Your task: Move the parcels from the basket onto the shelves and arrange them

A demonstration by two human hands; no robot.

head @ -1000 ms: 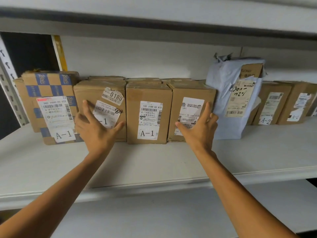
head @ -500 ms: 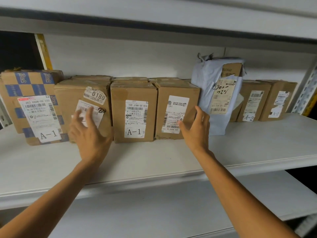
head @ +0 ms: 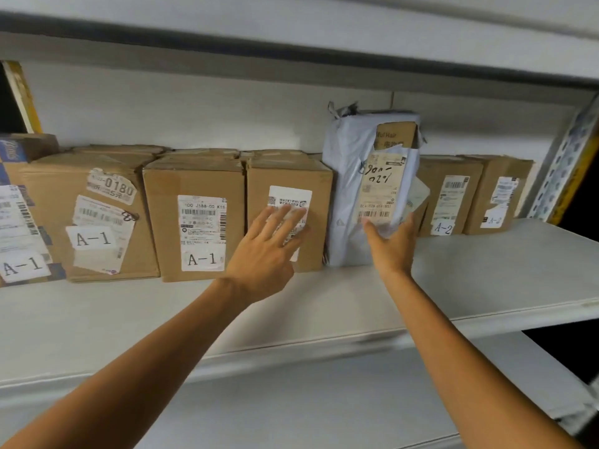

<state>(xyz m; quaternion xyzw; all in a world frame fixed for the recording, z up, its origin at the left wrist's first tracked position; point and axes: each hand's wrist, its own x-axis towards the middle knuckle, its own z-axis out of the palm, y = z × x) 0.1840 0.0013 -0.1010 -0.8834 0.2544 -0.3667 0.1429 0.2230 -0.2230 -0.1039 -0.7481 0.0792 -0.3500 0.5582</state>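
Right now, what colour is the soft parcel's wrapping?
Pale grey-blue; the soft parcel shows best in head view.

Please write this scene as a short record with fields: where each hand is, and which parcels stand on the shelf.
Left hand: flat on the label of a brown box
Right hand: against the lower front of the grey bag
Shelf: one row of upright parcels
A-1 boxes: left of the brown box
A-2 boxes: two, right of the grey bag

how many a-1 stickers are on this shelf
3: one on the checked box at far left, one on the 0180 box, one on the box right of it. The left hand covers part of the next box, so a fourth may be hidden.
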